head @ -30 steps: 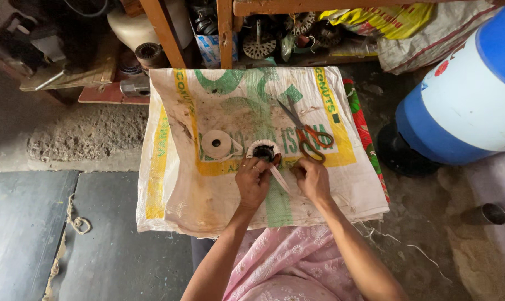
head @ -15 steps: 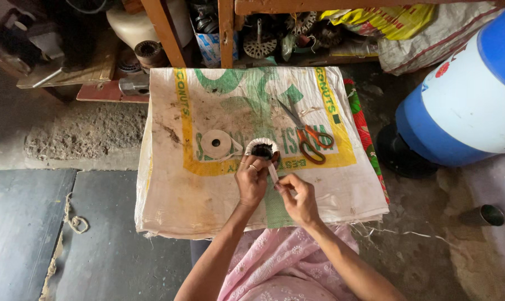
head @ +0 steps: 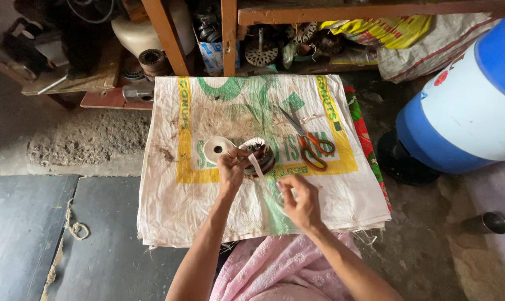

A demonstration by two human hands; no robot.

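A round dark motor coil with a white rim point(head: 262, 154) rests on a printed woven sack point(head: 208, 212). My left hand point(head: 233, 170) pinches the coil's near edge where a white tape strip point(head: 261, 174) comes off it. My right hand point(head: 301, 199) grips the other end of that strip, pulled toward me and stretched taut. A white tape roll point(head: 218, 149) lies just left of the coil. Orange-handled scissors point(head: 311, 144) lie to the coil's right on the sack.
A blue and white drum point(head: 464, 106) stands at the right. Wooden table legs point(head: 164, 36) and shelves with metal parts sit behind the sack. A small metal cup point(head: 493, 222) stands at lower right. A knotted cord point(head: 74, 228) lies on the dark mat at left.
My right hand has drawn back from the coil toward my body, pulling the white strip out longer. The left hand stays at the coil.
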